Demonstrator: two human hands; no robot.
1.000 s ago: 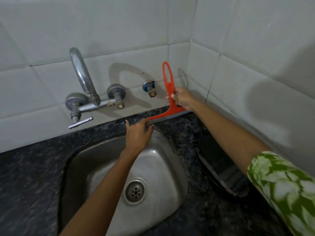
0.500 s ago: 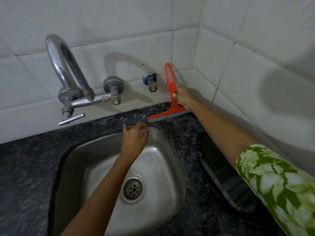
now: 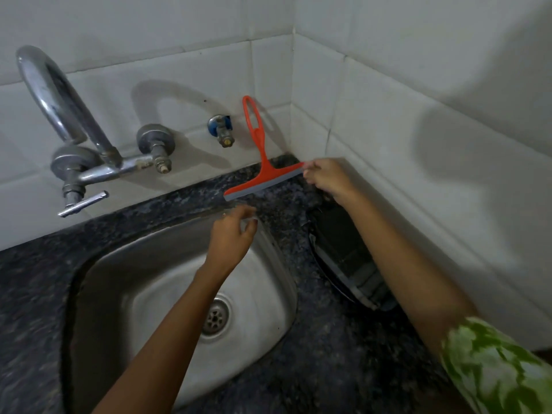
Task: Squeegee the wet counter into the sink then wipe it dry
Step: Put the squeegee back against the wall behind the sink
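Observation:
An orange squeegee (image 3: 259, 162) with a grey rubber blade stands on the dark speckled counter (image 3: 337, 348) behind the steel sink (image 3: 268, 264). Its looped handle points up against the tiled wall. My right hand (image 3: 328, 179) pinches the right end of the blade with its fingertips. Over the sink's back rim, my left hand (image 3: 231, 234) hovers just below the blade's left end, fingers loosely apart and holding nothing. It looks blurred.
A curved chrome tap (image 3: 68, 121) with a lever juts from the back wall at the left. A small blue-and-brass valve (image 3: 221, 131) sits left of the squeegee handle. A dark flat object (image 3: 343, 252) lies on the counter under my right forearm. Tiled walls meet in a corner at the right.
My right hand slid from the squeegee's handle to the right end of its blade, and the squeegee now rests on the counter. My left hand drew back from the blade.

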